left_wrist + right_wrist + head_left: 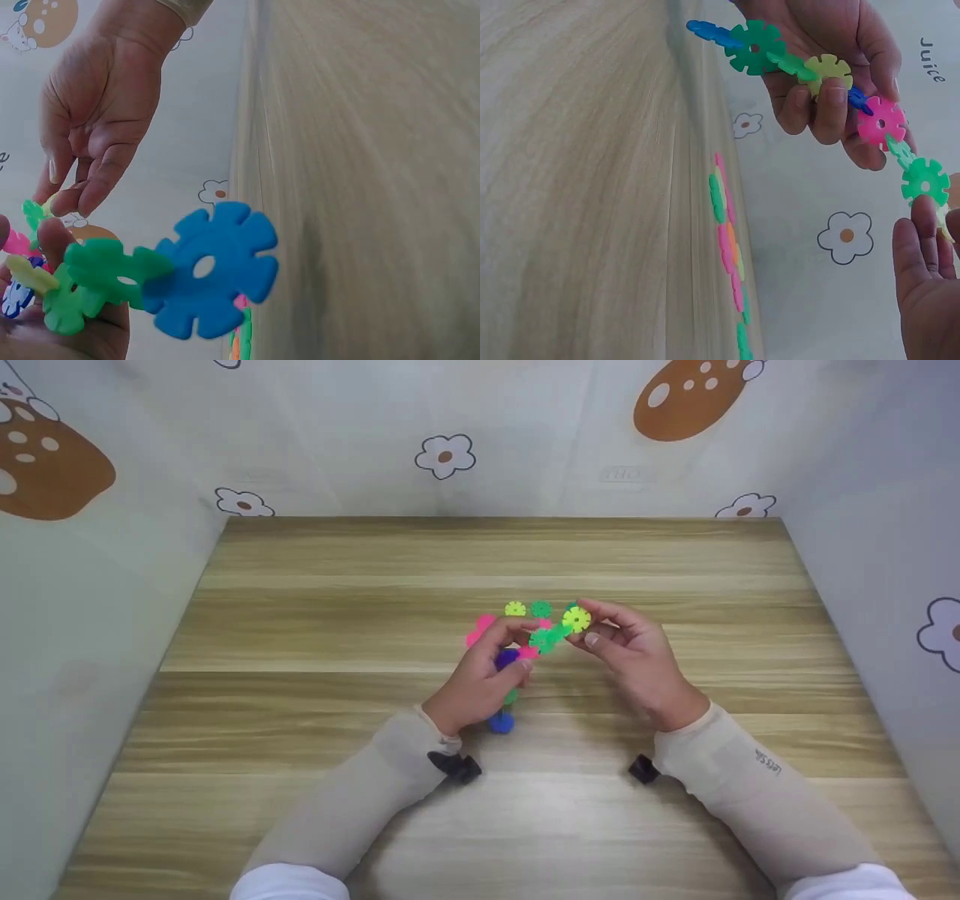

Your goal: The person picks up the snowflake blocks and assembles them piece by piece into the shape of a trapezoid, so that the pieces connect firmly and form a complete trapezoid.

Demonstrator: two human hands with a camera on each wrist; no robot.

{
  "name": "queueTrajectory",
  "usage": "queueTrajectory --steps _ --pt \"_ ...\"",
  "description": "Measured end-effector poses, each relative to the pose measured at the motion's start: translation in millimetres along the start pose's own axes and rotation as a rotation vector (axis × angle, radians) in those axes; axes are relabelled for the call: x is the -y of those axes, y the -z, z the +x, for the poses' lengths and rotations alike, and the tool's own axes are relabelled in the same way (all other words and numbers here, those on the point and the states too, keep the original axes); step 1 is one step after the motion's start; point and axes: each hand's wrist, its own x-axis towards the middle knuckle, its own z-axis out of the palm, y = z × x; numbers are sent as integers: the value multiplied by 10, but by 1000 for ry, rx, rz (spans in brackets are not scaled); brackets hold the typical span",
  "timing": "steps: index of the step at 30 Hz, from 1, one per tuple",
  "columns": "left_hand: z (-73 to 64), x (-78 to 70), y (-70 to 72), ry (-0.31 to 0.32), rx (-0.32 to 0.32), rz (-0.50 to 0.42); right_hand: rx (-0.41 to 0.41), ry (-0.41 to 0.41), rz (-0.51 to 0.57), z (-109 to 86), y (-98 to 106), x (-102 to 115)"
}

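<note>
A chain of interlocking snowflake discs runs between the hands. My left hand holds it near the middle, fingers curled round a yellow disc and the dark blue disc. A large blue disc ends the lower part, after a green disc. Beyond the left fingertips the chain continues with a pink disc and a green disc. My right hand pinches the yellow disc at the far end between thumb and fingers, which partly hide it in the right wrist view.
Behind the hands, several loose discs lie on the wooden table, among them a yellow disc, a green disc and a pink disc. Pale patterned walls enclose the table's back and sides.
</note>
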Motion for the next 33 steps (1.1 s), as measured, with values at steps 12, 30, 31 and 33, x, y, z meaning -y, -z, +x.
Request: queueTrajectory --steps 12,30,31,33 --pt "-6 -2 19 34 -62 30 100 -58 -248 112 135 -45" --pt "21 -2 14 48 -124 -45 380 -270 -895 266 389 -167" --pt "23 -3 14 53 -128 -45 378 -260 -908 262 386 -159" --pt "24 0 15 56 -130 -44 372 -260 -918 256 379 -147"
